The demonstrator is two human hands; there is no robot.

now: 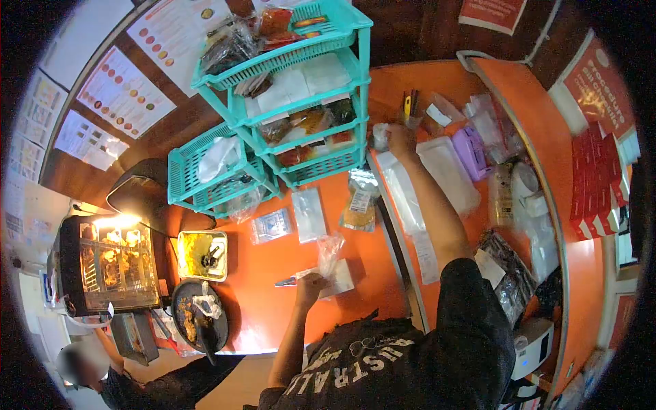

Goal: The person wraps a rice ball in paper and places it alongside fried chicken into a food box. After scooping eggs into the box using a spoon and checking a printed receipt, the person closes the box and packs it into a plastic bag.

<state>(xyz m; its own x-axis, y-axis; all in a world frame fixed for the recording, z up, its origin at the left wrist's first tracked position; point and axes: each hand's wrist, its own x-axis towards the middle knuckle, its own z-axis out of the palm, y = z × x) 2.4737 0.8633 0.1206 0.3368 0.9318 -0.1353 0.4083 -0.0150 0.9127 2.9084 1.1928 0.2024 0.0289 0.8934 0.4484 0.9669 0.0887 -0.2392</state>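
Observation:
My left hand (312, 283) is closed over the orange counter, gripping a clear plastic bag (331, 251) that sticks up from the fingers. A slim pen-like item with a dark blue tip (285, 281) pokes out on its left side. Beside this hand lies a white box or pad (340, 279). My right hand (400, 141) reaches far forward, next to the shelf rack, with its fingers closed at a small, clear, crumpled plastic bundle (380, 137). Details of that bundle are too small to make out. A labelled pouch of brown food (360, 199) lies between the hands.
A teal tiered rack (362, 51) holds packets. At left stand a lit food warmer (119, 263), a metal tray (203, 278) and a dark pan (179, 307). Another person (143, 383) is at lower left. A purple container (470, 154) sits at right.

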